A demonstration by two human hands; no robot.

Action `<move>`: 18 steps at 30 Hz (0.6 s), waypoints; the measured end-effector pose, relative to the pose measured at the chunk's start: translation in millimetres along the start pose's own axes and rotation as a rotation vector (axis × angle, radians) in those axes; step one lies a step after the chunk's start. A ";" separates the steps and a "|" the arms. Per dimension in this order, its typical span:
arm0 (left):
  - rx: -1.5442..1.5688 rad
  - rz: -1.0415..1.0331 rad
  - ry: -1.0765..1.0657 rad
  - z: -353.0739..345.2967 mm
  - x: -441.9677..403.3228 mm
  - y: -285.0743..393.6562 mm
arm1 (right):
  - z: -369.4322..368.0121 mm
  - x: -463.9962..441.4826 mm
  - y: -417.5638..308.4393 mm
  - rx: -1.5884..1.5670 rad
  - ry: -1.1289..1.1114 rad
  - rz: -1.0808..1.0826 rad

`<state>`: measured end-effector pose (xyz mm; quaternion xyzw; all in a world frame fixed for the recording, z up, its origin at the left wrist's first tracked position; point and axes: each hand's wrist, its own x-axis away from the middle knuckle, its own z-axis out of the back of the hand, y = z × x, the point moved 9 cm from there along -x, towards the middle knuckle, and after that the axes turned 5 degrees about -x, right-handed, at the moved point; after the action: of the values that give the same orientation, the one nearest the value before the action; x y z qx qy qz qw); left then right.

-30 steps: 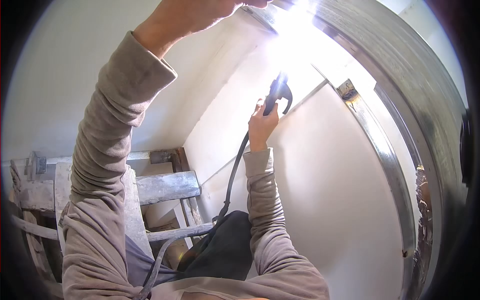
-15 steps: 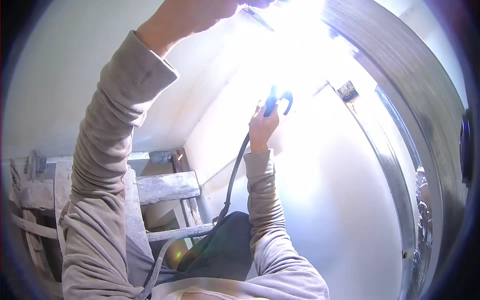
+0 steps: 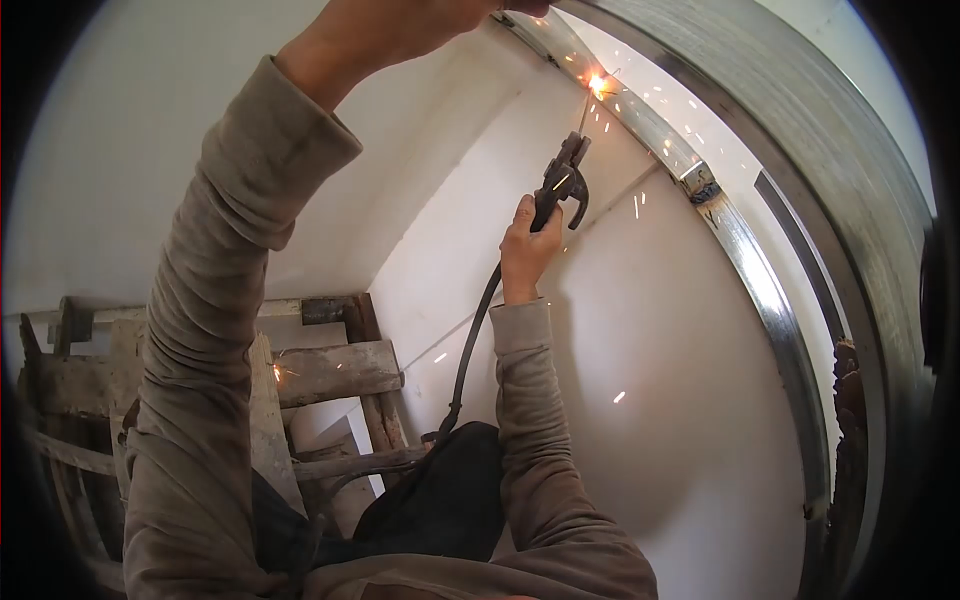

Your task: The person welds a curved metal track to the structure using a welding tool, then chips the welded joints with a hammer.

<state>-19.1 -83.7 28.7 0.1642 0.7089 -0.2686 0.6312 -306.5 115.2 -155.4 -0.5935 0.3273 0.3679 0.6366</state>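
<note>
My right hand [image 3: 529, 248] is closed round the handle of a black welding electrode holder [image 3: 562, 180]. A thin welding rod [image 3: 585, 108] sticks up from its jaws. The rod's tip meets a shiny metal bar [image 3: 738, 240] at a small orange glow, and sparks fly from there. A cable [image 3: 472, 335] runs down from the holder to my lap. My left hand [image 3: 400, 30] is raised at the top edge, its fingers bent against the metal where the bars come together; the fingertips are partly cut off by the picture's edge.
A wide curved-looking metal beam [image 3: 800, 120] runs down the right side, close to the camera. Rough wooden scaffolding [image 3: 335, 372] stands at lower left, with a spark by it. A pale wall [image 3: 680, 390] lies behind the bars.
The blinding white arc has dwindled to a small orange glow with flying sparks, so the holder, rod and bars now show plainly. Both hands have hardly moved.
</note>
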 end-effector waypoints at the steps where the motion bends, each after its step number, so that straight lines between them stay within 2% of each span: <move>1: 0.012 -0.021 0.010 -0.3 0.3 -2.6 | 1.2 0.3 3.3 0.001 0.007 -0.020; 4: 0.076 -0.054 0.033 1.3 1.0 -4.9 | 2.5 1.8 -0.1 0.005 0.011 -0.066; 10: -0.123 0.035 0.008 2.1 -1.0 0.3 | 1.5 0.2 2.1 0.048 0.004 -0.104; 13: -0.071 0.096 -0.049 2.1 -1.2 -4.5 | 0.1 -0.5 1.5 0.063 -0.002 -0.107; 16: -0.084 0.089 -0.049 -0.6 -4.0 -4.2 | -0.3 -0.6 7.5 0.050 -0.017 -0.147; 18: -0.040 -0.025 0.007 -0.4 -4.5 -1.7 | 1.5 -1.5 8.1 0.016 -0.012 -0.137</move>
<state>-19.7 -84.4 33.4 0.1435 0.7182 -0.2617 0.6286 -314.2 116.8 -158.2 -0.6073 0.2852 0.3245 0.6668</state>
